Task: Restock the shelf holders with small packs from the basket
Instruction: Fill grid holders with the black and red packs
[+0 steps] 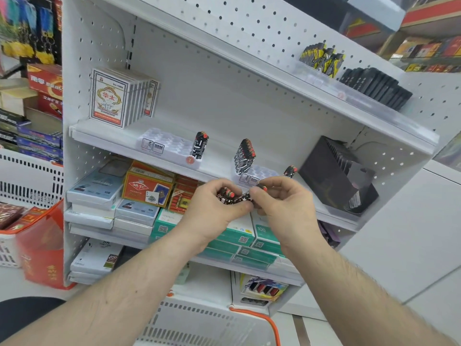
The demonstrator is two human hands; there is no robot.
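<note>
Both hands meet in front of the middle shelf. My left hand (214, 211) grips a bunch of small black patterned packs with red tops (227, 196). My right hand (282, 203) pinches one such pack (259, 189) next to that bunch. On the shelf, the left white holder tray (164, 146) has one upright pack (199, 145) at its right end. The right holder tray (259, 174) carries a row of packs (244, 156) at its left and a single pack (289, 171) at its right. The white basket (199, 325) with an orange handle sits below my arms.
Playing-card boxes (112, 98) stand at the shelf's left, a black display box (336, 176) at its right. Boxed goods (149, 188) fill the lower shelves. Black and yellow packs (324, 59) sit on the upper shelf. A red bag (42, 245) stands at the left.
</note>
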